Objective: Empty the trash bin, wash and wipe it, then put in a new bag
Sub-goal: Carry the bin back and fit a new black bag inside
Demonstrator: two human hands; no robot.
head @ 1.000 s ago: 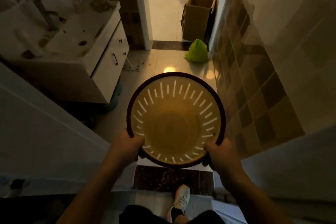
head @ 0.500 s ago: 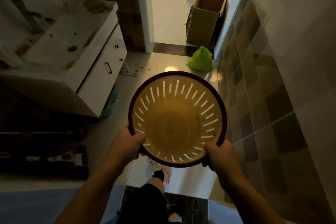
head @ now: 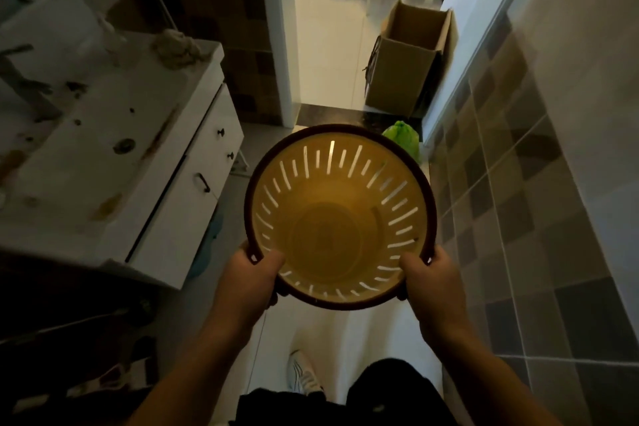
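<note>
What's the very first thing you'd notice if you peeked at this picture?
The round yellow plastic trash bin with slits in its wall and a dark rim fills the middle, empty, gripped by the left hand and right hand. Behind it a bright green tied bag lies on the floor near an open brown cardboard box by the doorway.

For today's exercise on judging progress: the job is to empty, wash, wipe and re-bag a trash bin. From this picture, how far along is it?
Done: the trash bin holds no bag or rubbish, and a tied green bag sits on the floor ahead. In hand: the left hand and right hand grip its rim, beside the sink cabinet. Left: no new bag is fitted; whether washing and wiping are done cannot be told.
</note>
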